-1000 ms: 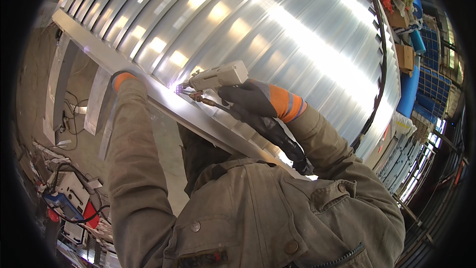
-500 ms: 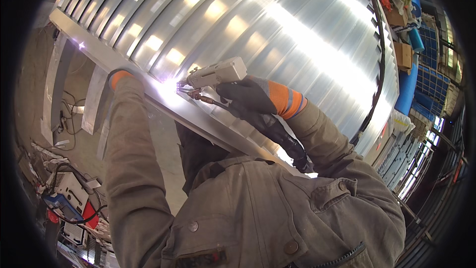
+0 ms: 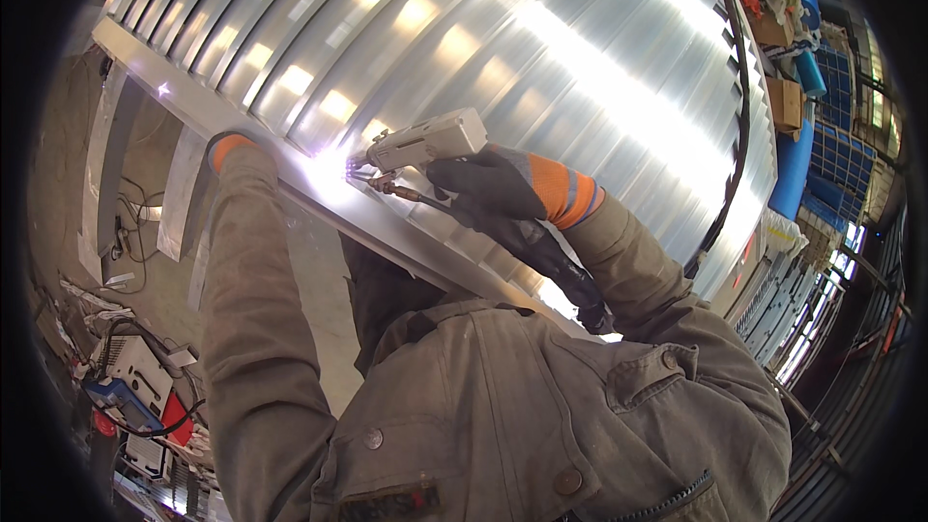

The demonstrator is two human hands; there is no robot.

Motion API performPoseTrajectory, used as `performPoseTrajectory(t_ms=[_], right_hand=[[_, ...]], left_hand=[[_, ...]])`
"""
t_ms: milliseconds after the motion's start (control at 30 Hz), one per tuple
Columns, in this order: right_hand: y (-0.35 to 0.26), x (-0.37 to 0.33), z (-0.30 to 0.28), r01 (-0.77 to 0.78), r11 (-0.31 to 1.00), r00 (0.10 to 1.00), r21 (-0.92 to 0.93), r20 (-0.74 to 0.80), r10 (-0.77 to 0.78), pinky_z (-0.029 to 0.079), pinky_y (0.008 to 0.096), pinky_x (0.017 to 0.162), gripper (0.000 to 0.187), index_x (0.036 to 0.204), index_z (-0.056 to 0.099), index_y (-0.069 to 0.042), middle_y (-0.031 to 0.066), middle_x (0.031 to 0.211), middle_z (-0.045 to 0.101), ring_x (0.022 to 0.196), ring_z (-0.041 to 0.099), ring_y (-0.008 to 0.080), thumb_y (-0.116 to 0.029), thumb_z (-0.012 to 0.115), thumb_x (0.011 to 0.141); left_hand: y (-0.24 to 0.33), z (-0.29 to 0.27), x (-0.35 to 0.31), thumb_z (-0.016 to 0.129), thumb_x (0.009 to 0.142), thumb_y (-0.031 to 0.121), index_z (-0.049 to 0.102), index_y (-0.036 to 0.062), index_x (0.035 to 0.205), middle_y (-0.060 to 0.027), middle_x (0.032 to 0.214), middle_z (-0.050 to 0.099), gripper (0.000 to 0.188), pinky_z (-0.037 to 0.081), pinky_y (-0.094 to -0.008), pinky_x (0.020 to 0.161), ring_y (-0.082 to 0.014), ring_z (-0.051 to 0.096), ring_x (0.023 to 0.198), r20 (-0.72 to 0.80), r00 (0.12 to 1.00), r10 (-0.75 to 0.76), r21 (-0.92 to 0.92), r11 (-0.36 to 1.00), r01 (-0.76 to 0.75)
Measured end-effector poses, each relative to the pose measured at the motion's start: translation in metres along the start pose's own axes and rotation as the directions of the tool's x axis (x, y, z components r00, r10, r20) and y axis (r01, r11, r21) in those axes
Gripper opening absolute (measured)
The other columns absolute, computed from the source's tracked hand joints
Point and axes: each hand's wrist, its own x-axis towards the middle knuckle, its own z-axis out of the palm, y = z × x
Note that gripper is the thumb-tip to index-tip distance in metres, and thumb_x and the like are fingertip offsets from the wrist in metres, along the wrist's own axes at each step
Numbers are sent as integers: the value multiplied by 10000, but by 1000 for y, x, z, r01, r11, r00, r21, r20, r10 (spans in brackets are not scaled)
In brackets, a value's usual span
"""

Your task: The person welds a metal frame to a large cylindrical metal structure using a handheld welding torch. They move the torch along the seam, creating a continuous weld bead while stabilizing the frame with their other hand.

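My right hand, in a dark glove with an orange cuff, grips a beige handheld welding gun with a black hose below it. A brass nozzle and thin feed tube sit at its front. The tip touches or nearly touches the seam where a ribbed silver metal panel meets a flat metal edge beam. A bright white-violet glare hides the contact point. My left hand reaches to the beam, left of the glare; only its orange cuff and a bit of glove show, the fingers hidden.
Flat metal legs hang below the beam at the left. Lower left stands a machine with cables. A thick black cable crosses the panel's right side. Cardboard boxes and blue rolls lie at the right.
The welding gun and my right hand have shifted very slightly right along the seam. The glare still burns at the tip. My left hand stays at the beam.
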Motion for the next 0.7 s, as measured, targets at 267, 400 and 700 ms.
performPoseTrajectory(t_ms=[267, 400, 700], right_hand=[[-3, -12, 3, 75, 997, 997, -3, -14, -75, 550, 327, 656, 525, 1361, 714, -2, 26, 895, 647, 721, 633, 127, -462, 665, 1115], [1, -12, 3, 98, 995, 995, -23, -17, -99, 553, 327, 649, 509, 1330, 726, -3, 27, 915, 650, 722, 642, 130, -460, 674, 1113], [0, -22, 1, 121, 991, 993, -58, 4, -121, 569, 330, 676, 517, 1384, 705, -10, 38, 980, 660, 752, 661, 143, -454, 663, 1121]], left_hand=[[-1, -2, -3, 597, 1095, 418, 764, 194, 1444, -43, 1527, 721, 448, 523, -438, 1146, -238, 683, 1397, 19, 1000, 6, -5, 1000, -6], [-2, -5, -3, 579, 1101, 419, 753, 189, 1465, -49, 1551, 708, 464, 515, -442, 1163, -243, 673, 1416, 34, 999, 11, -7, 1000, -11], [-7, -12, -3, 549, 1109, 419, 736, 184, 1496, -60, 1583, 688, 490, 499, -450, 1189, -251, 659, 1442, 62, 998, 18, -12, 1000, -17]])
